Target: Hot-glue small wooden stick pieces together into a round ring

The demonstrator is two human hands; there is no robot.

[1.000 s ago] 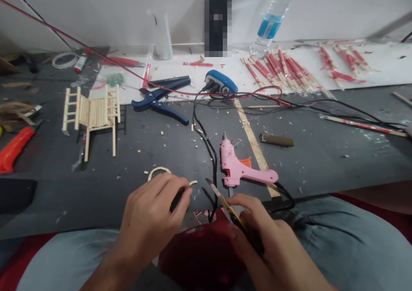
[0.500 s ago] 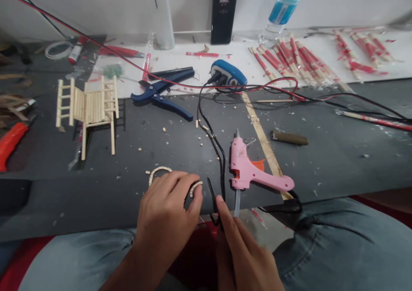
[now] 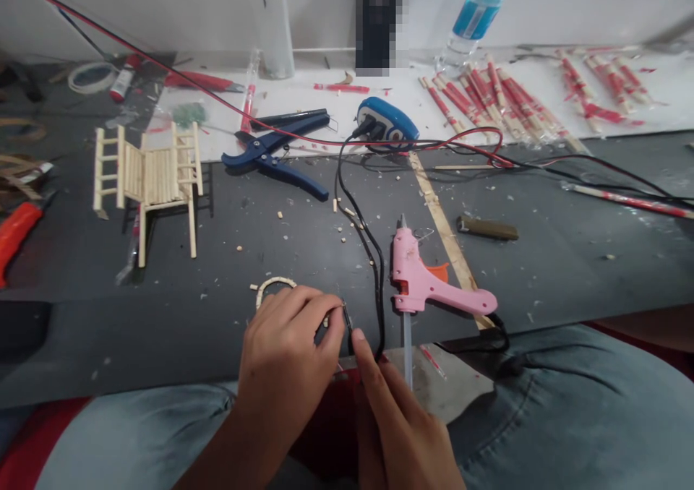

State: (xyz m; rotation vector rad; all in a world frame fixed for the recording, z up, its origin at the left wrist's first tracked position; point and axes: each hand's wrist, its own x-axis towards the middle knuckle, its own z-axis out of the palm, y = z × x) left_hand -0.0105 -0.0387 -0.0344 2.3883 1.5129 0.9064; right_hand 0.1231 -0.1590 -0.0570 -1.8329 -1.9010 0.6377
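My left hand [image 3: 296, 345] is closed in a pinch near the table's front edge, around a curved strip of small pale wooden pieces [image 3: 276, 280]. The strip's arc shows beyond my knuckles, and part of it is hidden under my fingers. In my right hand [image 3: 401, 410] is a thin black pointed tool [image 3: 348, 315], possibly tweezers, with my index finger along it. Its tip meets the strip's end at my left fingertips. Right of my hands lies a pink glue gun [image 3: 412, 273], with a clear glue stick [image 3: 407, 345] sticking out of its back.
A small wooden chair model [image 3: 149, 179] stands at left. Behind are a blue pipe cutter [image 3: 271, 161], a blue power socket [image 3: 387, 121] with cables, red-wrapped stick bundles [image 3: 504, 103] and a water bottle [image 3: 474, 20]. A brown bar [image 3: 488, 228] lies at right; wood scraps dot the table.
My right hand has moved left and slightly up, bringing the black tool's tip to my left fingertips. My left hand has shifted slightly right, still pinching the strip.
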